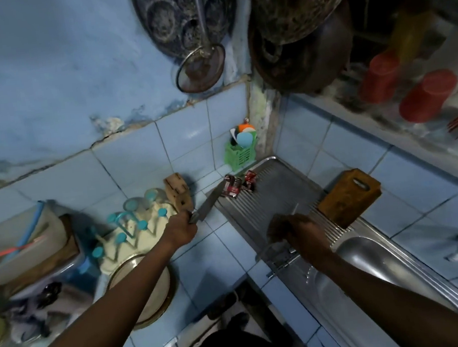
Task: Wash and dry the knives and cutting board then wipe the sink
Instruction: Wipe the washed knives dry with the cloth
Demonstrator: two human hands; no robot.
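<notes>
Blue-tiled walls meet in a corner at twelve o'clock, above a blue-tiled counter point(218, 248) and a stainless steel sink with a ribbed drainboard point(278, 193).

Fingers of the left hand point(181, 229) are curled round the handle of a large steel-bladed kitchen knife point(207, 204), whose blade points to one o'clock, its tip close to the drainboard's far left edge. That wrist is straight and the forearm runs back to seven o'clock across the counter. Just at eleven o'clock of the blade stands a wooden knife block point(178, 191), tilted, slots showing.

The right hand point(293, 233) is knuckles-up over the near end of the drainboard; a thin blade of a second, smaller knife point(295, 208) sticks out beyond it toward twelve o'clock, so the fingers seem closed on its handle, though the grip itself is hidden. This forearm runs to five o'clock over the sink basin point(372, 260).

At two o'clock of the right hand a brown wooden cutting board with a handle slot point(349, 197) leans on the drainboard's right edge against the tiles. Red foil sachets point(237, 186) lie at the drainboard's far end, with a green plastic basket of utensils point(239, 152) behind them in the corner. Bare ribbed metal lies between the two hands; a cream rack with teal pegs point(140, 230) crowds the left arm at nine o'clock.
</notes>
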